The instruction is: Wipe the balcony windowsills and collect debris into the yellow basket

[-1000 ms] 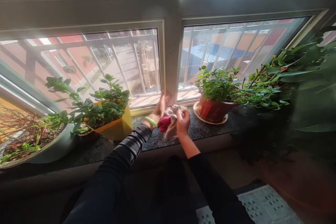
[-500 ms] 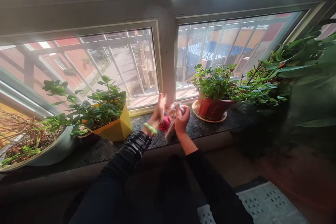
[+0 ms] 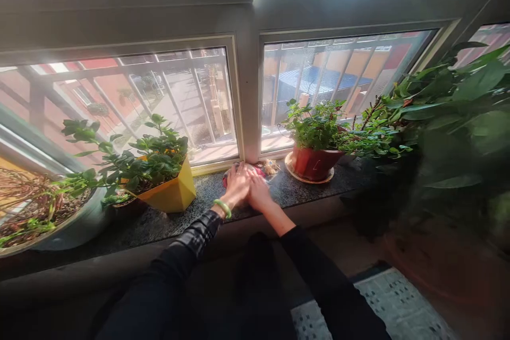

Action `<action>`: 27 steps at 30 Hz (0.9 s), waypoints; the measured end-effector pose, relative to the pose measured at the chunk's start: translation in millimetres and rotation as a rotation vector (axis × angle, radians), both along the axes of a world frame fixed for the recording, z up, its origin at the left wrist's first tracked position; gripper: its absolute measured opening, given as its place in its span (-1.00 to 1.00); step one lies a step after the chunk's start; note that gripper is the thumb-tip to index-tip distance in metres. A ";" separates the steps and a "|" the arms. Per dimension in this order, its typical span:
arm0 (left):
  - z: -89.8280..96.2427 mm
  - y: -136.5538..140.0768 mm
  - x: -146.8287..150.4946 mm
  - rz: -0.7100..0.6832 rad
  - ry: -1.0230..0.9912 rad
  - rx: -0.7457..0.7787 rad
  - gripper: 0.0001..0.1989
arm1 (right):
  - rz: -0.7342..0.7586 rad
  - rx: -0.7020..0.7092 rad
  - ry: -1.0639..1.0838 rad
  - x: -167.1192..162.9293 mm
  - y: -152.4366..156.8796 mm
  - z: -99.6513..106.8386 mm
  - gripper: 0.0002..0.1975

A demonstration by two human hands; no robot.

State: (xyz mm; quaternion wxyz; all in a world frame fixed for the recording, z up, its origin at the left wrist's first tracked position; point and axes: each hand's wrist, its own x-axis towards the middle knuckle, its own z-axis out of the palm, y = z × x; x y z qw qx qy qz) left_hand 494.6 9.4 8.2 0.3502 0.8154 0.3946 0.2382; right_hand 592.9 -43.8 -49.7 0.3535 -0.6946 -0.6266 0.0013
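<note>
On the dark speckled windowsill [image 3: 209,188], both hands meet over a red crumpled thing [image 3: 258,171], mostly covered by them; I cannot make out its kind. My left hand [image 3: 238,186], wearing a pale green bangle [image 3: 223,207] at the wrist, lies over its left part with the fingers stretched forward. My right hand [image 3: 260,191] rests against the left one, its fingers extended over the same thing. Just beyond, by the window frame, lies a small brownish, partly shiny crumpled thing [image 3: 271,166], apart from my fingers.
A yellow pot [image 3: 179,191] with a leafy plant stands left, beside a large grey planter [image 3: 75,223]. Right of my hands, a red-brown pot [image 3: 314,164] sits on a saucer [image 3: 292,170]. Large leaves [image 3: 458,101] crowd the right. The window frame [image 3: 247,111] rises behind.
Both hands were raised and apart, the right closed on a shiny, clear-looking thing. Now they have come down together onto the red thing, and the right hand has released what it held.
</note>
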 end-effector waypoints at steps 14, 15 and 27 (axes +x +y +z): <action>-35.1 24.6 -10.2 -0.196 0.224 0.219 -0.24 | 0.031 -0.137 -0.174 3.6 -13.7 -13.1 -0.37; -37.7 25.8 -11.2 -0.210 0.226 0.240 -0.22 | 0.040 -0.142 -0.160 4.5 -15.2 -11.8 -0.37; -28.0 30.8 -21.7 -0.261 0.424 0.251 -0.31 | 0.139 -0.502 0.116 16.4 -6.6 32.7 -0.31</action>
